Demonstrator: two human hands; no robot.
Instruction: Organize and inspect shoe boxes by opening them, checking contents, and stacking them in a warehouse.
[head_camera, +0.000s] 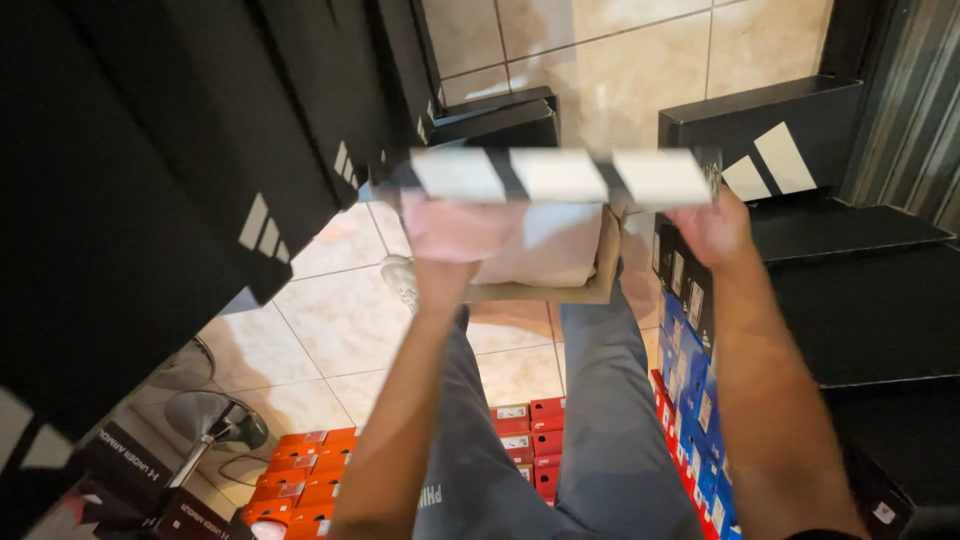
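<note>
— While I hold this open shoebox (545, 270) up in front of me, what shows inside?

— White wrapping paper (540, 240) fills it; whatever it wraps is hidden. The black lid with white stripes (560, 175) stands at its far edge.

— And my grip?

— Your left hand (450, 235) is clenched on the box's left end, your right hand (715, 230) on the right end, by the lid.

— Which way does it run?

— Long axis left to right, above your grey trousers (600, 420), between stacked black boxes (150, 200).
</note>
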